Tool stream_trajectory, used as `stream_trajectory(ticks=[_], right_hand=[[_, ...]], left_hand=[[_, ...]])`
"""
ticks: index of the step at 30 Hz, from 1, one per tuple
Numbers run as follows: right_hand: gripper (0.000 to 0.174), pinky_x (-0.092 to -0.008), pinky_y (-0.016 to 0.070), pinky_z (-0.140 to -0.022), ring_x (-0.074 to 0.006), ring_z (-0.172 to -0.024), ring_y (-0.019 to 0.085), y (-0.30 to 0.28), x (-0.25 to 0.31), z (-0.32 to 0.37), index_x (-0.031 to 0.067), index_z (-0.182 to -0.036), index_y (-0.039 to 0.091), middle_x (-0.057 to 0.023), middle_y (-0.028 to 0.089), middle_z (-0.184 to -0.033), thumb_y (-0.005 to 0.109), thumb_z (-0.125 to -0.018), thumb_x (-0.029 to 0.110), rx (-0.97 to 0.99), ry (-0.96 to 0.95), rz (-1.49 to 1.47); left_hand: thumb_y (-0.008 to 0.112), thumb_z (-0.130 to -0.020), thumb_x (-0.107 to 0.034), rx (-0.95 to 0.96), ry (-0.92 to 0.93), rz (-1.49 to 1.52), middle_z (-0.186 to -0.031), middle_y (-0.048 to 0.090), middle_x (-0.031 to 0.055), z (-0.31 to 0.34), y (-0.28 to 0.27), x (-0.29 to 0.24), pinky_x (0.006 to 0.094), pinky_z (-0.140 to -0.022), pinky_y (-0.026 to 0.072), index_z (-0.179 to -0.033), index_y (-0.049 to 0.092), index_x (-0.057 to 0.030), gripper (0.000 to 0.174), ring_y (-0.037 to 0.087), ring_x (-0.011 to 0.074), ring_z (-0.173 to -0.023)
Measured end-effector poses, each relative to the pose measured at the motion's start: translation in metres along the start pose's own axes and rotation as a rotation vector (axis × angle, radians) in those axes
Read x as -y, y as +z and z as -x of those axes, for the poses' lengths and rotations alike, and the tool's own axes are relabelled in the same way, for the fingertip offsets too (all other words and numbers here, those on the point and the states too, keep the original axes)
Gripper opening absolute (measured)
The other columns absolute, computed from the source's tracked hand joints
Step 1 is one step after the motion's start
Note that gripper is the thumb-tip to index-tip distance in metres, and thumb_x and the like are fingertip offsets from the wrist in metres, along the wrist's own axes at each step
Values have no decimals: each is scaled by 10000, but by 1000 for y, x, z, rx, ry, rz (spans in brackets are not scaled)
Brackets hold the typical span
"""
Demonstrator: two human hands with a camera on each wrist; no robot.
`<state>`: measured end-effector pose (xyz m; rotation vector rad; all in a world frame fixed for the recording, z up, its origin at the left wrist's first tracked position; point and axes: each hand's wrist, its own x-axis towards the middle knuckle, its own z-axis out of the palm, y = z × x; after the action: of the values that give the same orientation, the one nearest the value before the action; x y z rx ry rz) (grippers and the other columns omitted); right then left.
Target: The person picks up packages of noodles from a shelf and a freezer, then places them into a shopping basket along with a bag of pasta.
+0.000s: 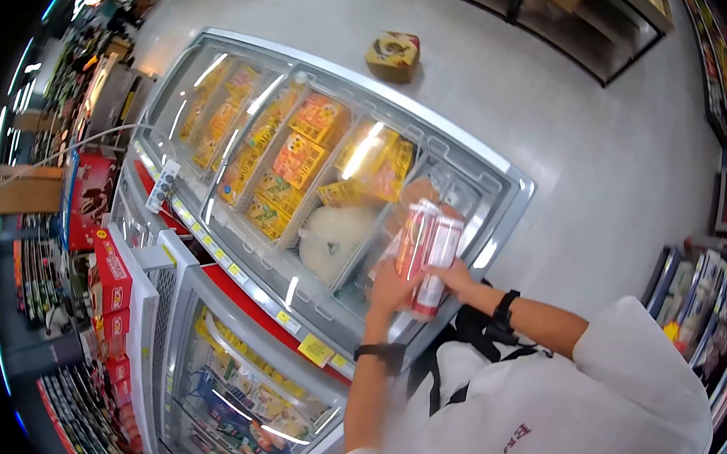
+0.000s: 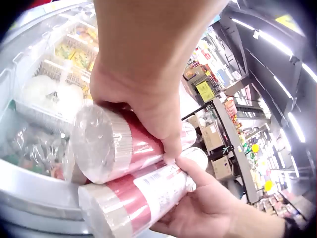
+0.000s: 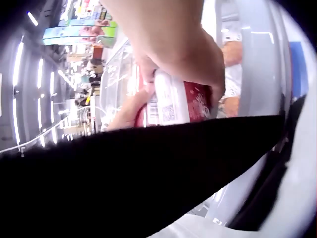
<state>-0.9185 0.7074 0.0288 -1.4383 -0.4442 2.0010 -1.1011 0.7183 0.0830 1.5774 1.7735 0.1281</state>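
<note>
Two red-and-white cylindrical packs lie side by side over the near right corner of the chest freezer (image 1: 511,181). My left hand (image 1: 393,288) grips the left pack (image 1: 417,235), its thumb along the red wrap in the left wrist view. The right pack (image 1: 445,244) is held by my right hand (image 1: 456,276), whose fingers curl under it (image 2: 205,210). Pale, flat pack ends face the left wrist camera, and a white barcode label shows on the lower pack (image 2: 148,191). A dark strap covers much of the right wrist view.
Yellow and orange bags (image 1: 299,158) fill baskets in the freezer, beside a whitish bag (image 1: 334,236). A second freezer (image 1: 240,402) with a glass lid adjoins on the left. A yellow box (image 1: 393,57) sits on the floor beyond; a rack (image 1: 553,20) stands farther right.
</note>
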Motion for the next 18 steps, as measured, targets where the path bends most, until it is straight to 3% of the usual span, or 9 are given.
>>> stream_trajectory(ticks=[2,3,4,7,8,11,14,15,18], right_hand=[[551,-457,558,-735,-248,-895,665,-2,14,23,69,-1229,532,-94,648,-1077,771,-766,246,-19,63,37],[551,-458,537,-822,-244,-938,654,-4,21,38,47,-1252,511,-104,640,-1099,737,-786,236,-34,111,39],[551,-458,537,-822,-244,-938,654,-11,14,43,47,-1252,511,-104,640,-1099,737,-786,236,-65,105,27],[527,-431,478,-949,-234,-1052,611,-41,-13,68,12,-1268,486,-115,613,-1166,679,-817,204,110,-6,-229],[530,-437,476,-952,-243,-1054,612,-51,-15,84,9,-1273,477,-116,606,-1183,671,-818,200,135,8,-265],[561,-446,467,-976,-253,-1083,604,-74,-22,135,9,-1285,463,-130,601,-1186,679,-800,189,97,-83,-409],[589,-446,470,-982,-273,-1091,606,-103,-39,188,11,-1288,460,-152,592,-1191,658,-788,252,-37,-200,-502],[588,-445,472,-979,-286,-1079,609,-119,-50,203,11,-1281,463,-156,588,-1196,632,-790,287,-14,-225,-585],[582,-445,496,-938,-313,-1028,621,-157,-83,268,6,-1250,474,-164,591,-1157,564,-792,352,-29,-314,-776]], left_hand=[[792,-671,-422,8,-67,206,-1079,603,257,8,11,-1,443,-854,482,-1151,494,20,717,595,391,-1033],[795,-686,-361,17,19,360,-1083,604,231,18,12,-7,434,-862,478,-1169,470,23,698,600,374,-1022],[795,-686,-361,44,39,363,-1083,604,231,27,13,-15,434,-862,478,-1169,470,23,698,600,374,-1022],[796,-696,-211,-94,298,429,-1112,577,180,48,45,-13,385,-892,468,-1188,448,13,643,593,280,-1014],[796,-696,-211,-46,313,433,-1112,577,180,62,44,-27,385,-892,468,-1188,448,13,643,593,280,-1014],[768,-741,-171,356,184,695,-1093,561,150,83,46,-60,371,-914,453,-1178,432,-2,576,568,240,-1030],[727,-785,-129,463,282,769,-1216,528,164,104,82,-69,357,-980,414,-1359,362,9,694,520,234,-1145],[702,-807,-111,538,206,710,-1270,504,163,99,110,-47,346,-1009,390,-1424,306,4,742,489,229,-1191],[709,-804,-143,669,206,696,-1207,529,138,136,101,-86,337,-955,429,-1300,416,-5,593,541,214,-1095]])
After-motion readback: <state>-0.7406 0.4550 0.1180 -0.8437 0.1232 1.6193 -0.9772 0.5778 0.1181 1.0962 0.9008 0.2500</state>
